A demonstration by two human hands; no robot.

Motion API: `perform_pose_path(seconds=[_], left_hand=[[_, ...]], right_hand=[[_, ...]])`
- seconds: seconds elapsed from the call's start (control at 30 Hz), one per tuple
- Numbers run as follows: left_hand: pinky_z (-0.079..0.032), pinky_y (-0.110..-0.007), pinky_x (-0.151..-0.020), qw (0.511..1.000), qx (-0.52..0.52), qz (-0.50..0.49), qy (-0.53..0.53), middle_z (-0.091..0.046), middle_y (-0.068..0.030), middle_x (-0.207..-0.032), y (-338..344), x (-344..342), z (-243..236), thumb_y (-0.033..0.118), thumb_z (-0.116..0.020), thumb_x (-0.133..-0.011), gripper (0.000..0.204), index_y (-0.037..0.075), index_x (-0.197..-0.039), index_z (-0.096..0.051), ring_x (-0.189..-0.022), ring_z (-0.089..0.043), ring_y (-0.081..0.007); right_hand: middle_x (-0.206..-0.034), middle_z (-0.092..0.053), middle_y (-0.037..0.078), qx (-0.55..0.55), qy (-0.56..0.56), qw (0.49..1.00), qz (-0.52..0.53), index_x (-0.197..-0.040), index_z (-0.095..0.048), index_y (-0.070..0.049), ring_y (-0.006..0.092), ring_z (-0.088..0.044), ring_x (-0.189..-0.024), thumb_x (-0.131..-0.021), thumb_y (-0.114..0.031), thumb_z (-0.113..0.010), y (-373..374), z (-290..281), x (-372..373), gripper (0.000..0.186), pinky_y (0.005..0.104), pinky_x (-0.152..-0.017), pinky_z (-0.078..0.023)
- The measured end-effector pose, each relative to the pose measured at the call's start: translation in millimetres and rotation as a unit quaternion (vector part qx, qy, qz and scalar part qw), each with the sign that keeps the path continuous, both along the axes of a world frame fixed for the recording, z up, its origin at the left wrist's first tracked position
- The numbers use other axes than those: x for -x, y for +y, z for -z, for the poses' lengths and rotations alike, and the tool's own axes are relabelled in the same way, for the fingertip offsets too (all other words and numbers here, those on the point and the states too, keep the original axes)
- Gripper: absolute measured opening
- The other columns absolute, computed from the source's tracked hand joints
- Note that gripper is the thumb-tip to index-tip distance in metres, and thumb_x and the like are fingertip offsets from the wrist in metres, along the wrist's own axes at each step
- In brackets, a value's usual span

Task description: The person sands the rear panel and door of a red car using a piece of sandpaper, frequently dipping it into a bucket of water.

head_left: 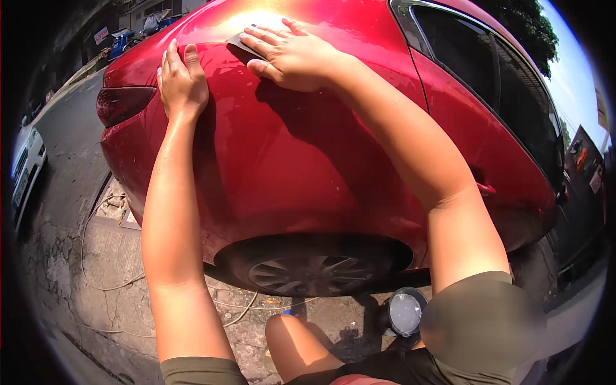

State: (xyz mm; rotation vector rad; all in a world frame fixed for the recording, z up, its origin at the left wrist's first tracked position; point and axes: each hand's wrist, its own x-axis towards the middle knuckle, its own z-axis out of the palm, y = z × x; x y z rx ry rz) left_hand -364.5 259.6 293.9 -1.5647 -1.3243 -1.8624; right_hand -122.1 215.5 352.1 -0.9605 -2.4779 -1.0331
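Observation:
My left hand [181, 80] rests on the rear corner of a glossy red car [289, 160], above the tail light [125, 104], fingers stretched out and holding nothing. Farther right, my right hand [292, 54] lies over the bodywork above the rear wheel. Under its fingers it holds a thin grey sheet that looks like sandpaper [238, 49], pressed against the paint. Only an edge and a corner of the sheet show; the palm and fingers hide the rest. Sunlight glares off the paint just beyond this hand, and some drops sit on the panel.
Below the car's rear wheel [314, 273], a dark bucket of cloudy liquid [405, 312] stands by my right side. A thin hose or cord [240, 314] crosses the paving near my knee [292, 343]. A white car [27, 163] is at the far left.

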Motion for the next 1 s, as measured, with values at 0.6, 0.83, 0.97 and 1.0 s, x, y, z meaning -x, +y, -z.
perform_pose_path(seconds=[0.6,0.83,0.97,1.0], left_hand=[[-0.021,-0.05,-0.129,0.937,-0.013,-0.017,0.348,-0.047,-0.0078,-0.161,-56.8,-116.8,-2.2,0.066,-0.051,-0.101,0.072,0.02,-0.156,-0.049,-0.154,-0.036,-0.0294],[-0.02,-0.052,-0.128,0.963,-0.021,-0.083,0.256,-0.045,-0.016,-0.162,-49.1,-115.8,5.5,0.068,-0.048,-0.099,0.076,0.016,-0.155,-0.051,-0.154,-0.035,-0.0316],[-0.018,-0.052,-0.129,0.96,-0.019,-0.042,0.276,-0.04,-0.0144,-0.166,-42.4,-115.4,13.7,0.069,-0.048,-0.1,0.079,0.018,-0.16,-0.044,-0.156,-0.031,-0.0308],[-0.017,-0.052,-0.129,0.956,-0.027,-0.035,0.29,-0.038,-0.0126,-0.167,-42.1,-107.2,16.2,0.068,-0.049,-0.1,0.079,0.018,-0.162,-0.042,-0.157,-0.029,-0.0309]], right_hand=[[-0.175,-0.018,0.012,-0.091,0.19,0.957,0.2,-0.166,-0.024,-0.007,0.0285,-0.015,-0.162,-0.11,-0.053,-0.031,-114.4,107.9,-174.5,0.073,0.053,-0.131,-0.005],[-0.174,-0.023,0.008,-0.058,0.131,0.979,0.147,-0.168,-0.023,-0.012,0.0259,-0.015,-0.163,-0.11,-0.047,-0.035,-159.7,186.8,-196.8,0.069,0.0531,-0.13,0.003],[-0.174,-0.024,0.008,-0.125,0.164,0.964,0.167,-0.167,-0.029,-0.016,0.027,-0.02,-0.161,-0.111,-0.039,-0.032,-101.1,91.5,-172.1,0.06,0.0566,-0.129,0.002],[-0.175,-0.023,0.006,-0.135,0.134,0.963,0.192,-0.167,-0.027,-0.015,0.0251,-0.018,-0.162,-0.111,-0.041,-0.033,-98.4,86.3,-165.0,0.063,0.0552,-0.13,0.001]])
